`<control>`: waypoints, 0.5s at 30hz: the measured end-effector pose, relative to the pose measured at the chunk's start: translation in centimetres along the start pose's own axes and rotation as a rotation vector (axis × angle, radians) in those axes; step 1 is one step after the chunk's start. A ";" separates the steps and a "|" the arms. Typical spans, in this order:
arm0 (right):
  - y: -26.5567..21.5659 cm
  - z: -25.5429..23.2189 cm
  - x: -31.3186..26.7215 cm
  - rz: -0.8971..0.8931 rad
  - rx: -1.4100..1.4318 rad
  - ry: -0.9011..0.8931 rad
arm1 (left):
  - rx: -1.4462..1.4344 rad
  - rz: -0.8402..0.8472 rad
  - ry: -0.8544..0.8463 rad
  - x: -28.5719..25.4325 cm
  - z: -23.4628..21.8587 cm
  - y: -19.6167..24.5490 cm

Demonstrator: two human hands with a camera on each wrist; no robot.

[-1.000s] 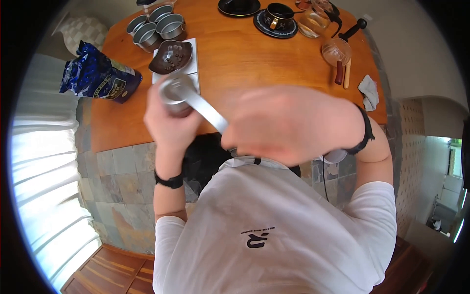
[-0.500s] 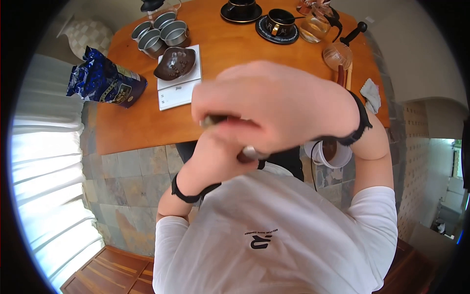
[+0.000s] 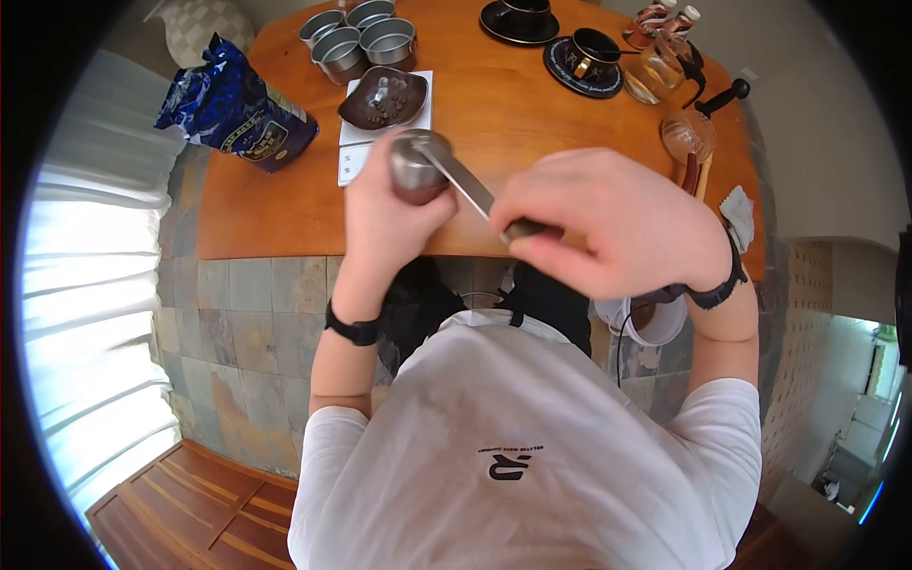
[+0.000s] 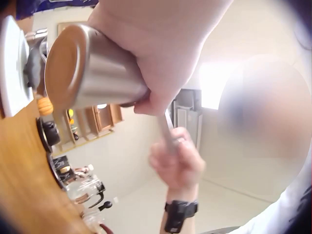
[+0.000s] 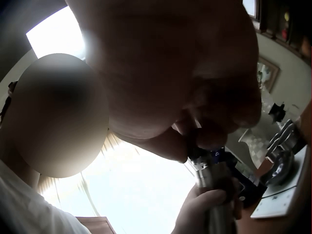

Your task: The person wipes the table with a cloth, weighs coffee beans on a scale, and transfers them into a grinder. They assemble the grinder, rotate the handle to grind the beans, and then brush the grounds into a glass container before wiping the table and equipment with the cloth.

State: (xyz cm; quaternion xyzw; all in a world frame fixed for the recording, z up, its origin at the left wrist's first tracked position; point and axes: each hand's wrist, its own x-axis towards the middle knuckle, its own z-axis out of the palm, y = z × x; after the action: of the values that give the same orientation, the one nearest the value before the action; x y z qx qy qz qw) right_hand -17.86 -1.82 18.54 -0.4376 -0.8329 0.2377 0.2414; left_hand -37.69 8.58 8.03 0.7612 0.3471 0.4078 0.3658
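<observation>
A silver metal cylinder (image 3: 420,163) with a flat crank arm (image 3: 462,182) on top is held above the table's near edge. My left hand (image 3: 388,214) wraps round the cylinder; in the left wrist view the smooth metal body (image 4: 109,70) shows beside the palm. With curled fingers my right hand (image 3: 608,223) grips the dark knob (image 3: 525,229) at the crank's end. Beyond the left hand, a dark bowl (image 3: 384,99) with some beans stands on a white scale (image 3: 357,163).
A blue bag (image 3: 249,123) stands at the table's left. Several metal cups (image 3: 339,49) are behind the bowl. Black cups on saucers (image 3: 581,84), a glass pot (image 3: 655,74), a strainer (image 3: 686,137) and a cloth (image 3: 737,218) lie farther right.
The right hand has swung from over the left hand out to the right, uncovering the cylinder and crank. The left hand has moved up towards the scale with the cylinder. The head view has shifted slightly.
</observation>
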 end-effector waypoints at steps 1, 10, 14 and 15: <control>-0.5 0.5 0.5 -0.040 0.054 -0.039 | -0.027 -0.186 -0.122 0.0 1.0 1.2; 5.4 -2.6 0.0 0.259 -0.092 0.106 | -0.274 0.042 -0.043 -1.2 0.8 1.0; 1.2 1.1 1.1 -0.077 -0.006 0.009 | -0.005 0.252 -0.132 0.5 3.9 -2.8; 1.3 1.3 2.0 -0.115 0.004 0.062 | -0.086 0.533 -0.283 0.4 4.9 -2.7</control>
State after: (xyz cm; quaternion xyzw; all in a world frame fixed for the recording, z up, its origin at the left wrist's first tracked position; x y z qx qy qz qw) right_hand -18.83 0.32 17.13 -0.3955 -0.8485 0.2114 0.2811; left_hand -33.89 8.89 3.91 0.8585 0.0633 0.3935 0.3226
